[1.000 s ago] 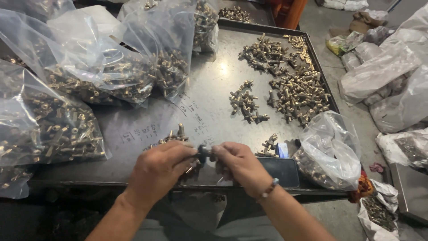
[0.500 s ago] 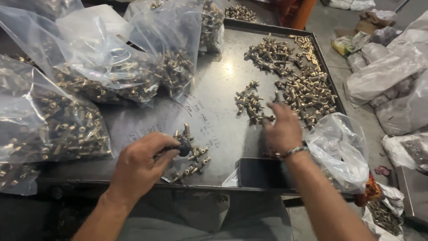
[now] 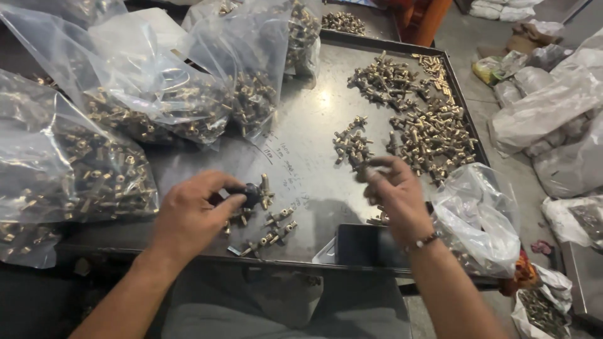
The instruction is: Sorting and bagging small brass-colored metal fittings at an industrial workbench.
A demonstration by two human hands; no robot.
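Note:
My left hand (image 3: 198, 210) rests near the front of the metal tray (image 3: 301, 135) and grips a small dark round tool (image 3: 251, 191) with a brass fitting at its tip. Just right of it lies a small group of brass fittings (image 3: 273, 229). My right hand (image 3: 392, 194) hovers over the tray and pinches one brass fitting (image 3: 362, 169) between its fingertips. Behind the right hand a small cluster of fittings (image 3: 352, 143) lies on the tray, and a large heap of brass fittings (image 3: 430, 135) spreads to its right.
Clear plastic bags full of brass fittings (image 3: 144, 107) crowd the left and back of the tray. A crumpled clear bag (image 3: 480, 213) sits at the front right. A dark box (image 3: 364, 246) stands at the front edge. More bags (image 3: 546, 107) lie on the floor at right.
My hands were together at the front edge a second ago. The right hand reached out to the small cluster and now comes back with one fitting. The left hand stayed by the front pile.

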